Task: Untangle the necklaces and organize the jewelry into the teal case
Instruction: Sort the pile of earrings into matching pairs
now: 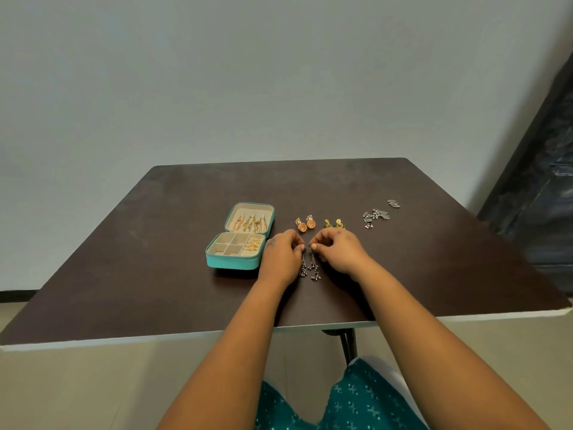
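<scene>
A person seated at a dark table is working on a pair of dark drop earrings, each hand pinching one earring by its top. The left hand is curling its fingertips round the left earring's upper end; the right hand is doing the same to the right one, so that the two pieces are lying side by side between the hands, their tasselled ends trailing toward the person.

The earrings are looking light and loose-jointed: thin hanging strands ending in clusters of tiny beads, likely to swing, snag on each other and tangle if dragged. The safest hold is probably where the fingers are now, at the stiffer top near the hook, letting the strands hang free.

The case is standing open just left of the hands, gold chains hanging in its lid and gold pieces sitting in one compartment of its divided tray. Waiting beyond the hands are orange-gold earrings, green-and-yellow earrings and, farther right, silver pieces.
</scene>
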